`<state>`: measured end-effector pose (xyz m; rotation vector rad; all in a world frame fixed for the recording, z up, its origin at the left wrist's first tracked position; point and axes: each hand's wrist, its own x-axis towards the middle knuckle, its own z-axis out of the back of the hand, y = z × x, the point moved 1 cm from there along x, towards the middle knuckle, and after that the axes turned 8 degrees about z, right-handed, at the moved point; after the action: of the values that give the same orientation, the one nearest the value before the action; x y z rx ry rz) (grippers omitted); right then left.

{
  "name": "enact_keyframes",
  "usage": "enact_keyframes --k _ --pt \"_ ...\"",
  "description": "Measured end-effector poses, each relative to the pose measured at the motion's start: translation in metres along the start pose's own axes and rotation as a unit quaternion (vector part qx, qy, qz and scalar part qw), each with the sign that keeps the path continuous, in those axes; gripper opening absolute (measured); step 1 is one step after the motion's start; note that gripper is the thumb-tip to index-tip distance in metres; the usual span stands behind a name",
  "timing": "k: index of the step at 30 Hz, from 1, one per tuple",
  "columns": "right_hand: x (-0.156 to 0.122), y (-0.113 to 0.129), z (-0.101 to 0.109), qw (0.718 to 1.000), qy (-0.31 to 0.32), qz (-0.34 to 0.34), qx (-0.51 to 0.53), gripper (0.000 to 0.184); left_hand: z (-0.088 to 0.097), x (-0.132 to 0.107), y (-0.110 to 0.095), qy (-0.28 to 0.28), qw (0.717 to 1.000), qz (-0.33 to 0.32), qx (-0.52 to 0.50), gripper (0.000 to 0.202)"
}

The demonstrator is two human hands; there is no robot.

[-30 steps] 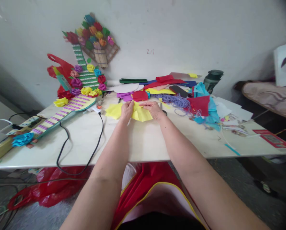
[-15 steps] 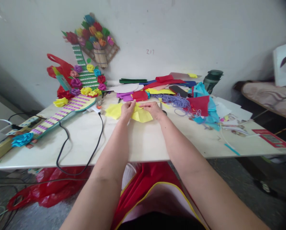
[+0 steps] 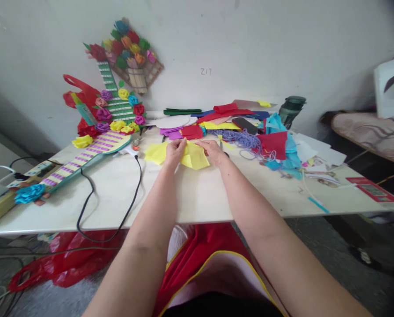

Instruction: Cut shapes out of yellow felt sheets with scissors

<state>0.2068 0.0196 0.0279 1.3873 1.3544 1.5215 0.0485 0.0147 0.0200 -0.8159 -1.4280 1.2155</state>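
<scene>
While both forearms are reaching forward over the red cloth [image 3: 213, 240] at the lap, the bare near part of the pale table [image 3: 203, 198] is lying between them, and a black cable [image 3: 139, 180] is looping over its edge on the left. Farther in, the left hand [image 3: 174, 152] is holding the yellow sheet [image 3: 196, 160], gripping it near its middle with the thumb on top; part of the sheet is spreading to either side of that hand, just above the tabletop or resting on it, which one cannot tell.

The right hand [image 3: 214, 152] is showing the change: its fingertips are sitting slightly farther from the left thumb than half a second ago, and the fingers are looking more bent. They are meeting the sheet's right portion, but whether they are pinching it or only touching is not showing. The left grip is staying about where it was, so it is probably steadying the sheet while the right fingers are doing the adjusting.

Beyond the right hand, purple yarn [image 3: 241, 137] is lying in a tangle beside a red piece [image 3: 272, 145]. Farther back, a dark bottle [image 3: 292, 110] is standing near the wall [image 3: 249, 53], where a flower arrangement [image 3: 126, 42] is hanging.
</scene>
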Motion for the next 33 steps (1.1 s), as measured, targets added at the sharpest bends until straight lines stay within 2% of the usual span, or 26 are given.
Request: enact_keyframes --k 6,11,16,23,29,33 --pt "0.000 -0.003 -0.001 0.999 0.004 -0.030 0.017 0.010 -0.001 0.000 0.002 0.022 1.000 0.004 -0.017 0.037" --pt "0.000 -0.002 -0.001 1.000 -0.019 -0.015 -0.015 0.008 0.000 -0.001 0.001 0.025 1.000 0.007 -0.008 0.038" --pt "0.001 -0.003 0.000 0.998 -0.039 -0.003 -0.044 0.011 0.001 -0.003 -0.002 0.024 0.999 0.033 -0.009 0.041" --pt "0.003 -0.008 0.002 0.996 -0.038 0.013 -0.075 0.013 0.001 -0.001 0.007 0.057 0.996 0.061 -0.007 0.031" --pt "0.006 -0.012 0.004 0.996 -0.040 0.024 -0.080 0.025 0.000 0.001 0.009 0.052 0.997 0.059 -0.018 0.030" --pt "0.005 -0.008 0.005 0.999 -0.026 0.009 -0.033 0.036 -0.001 -0.001 0.004 0.041 0.996 0.041 -0.067 0.031"
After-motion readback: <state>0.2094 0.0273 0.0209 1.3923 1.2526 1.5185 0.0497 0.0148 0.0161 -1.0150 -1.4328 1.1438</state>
